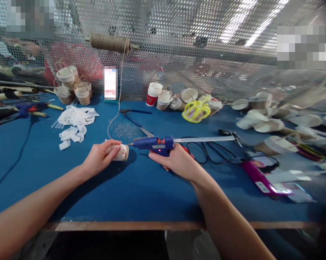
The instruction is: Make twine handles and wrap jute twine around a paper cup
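My left hand (99,157) is closed around a small paper cup (123,153) lying on its side, its mouth end facing right. Twine (108,126) runs down to the cup from a spool (108,42) mounted above. In my right hand (180,160) is a blue hot glue gun (154,143), its red light lit. The gun's nozzle points left, right at the cup's rim; whether they touch I cannot tell. A long clear glue stick (206,139) sticks out of its back. Behind the gun lie scissors (138,124) and blue-handled pliers (137,111).
Twine-wrapped cups (68,77) are stacked at back left, near white paper scraps (76,116) and a lit phone (110,85). A red cup (153,94) and a yellow looped object (196,111) stand at the back. On the right are a magenta power strip (263,177), cables and more cups.
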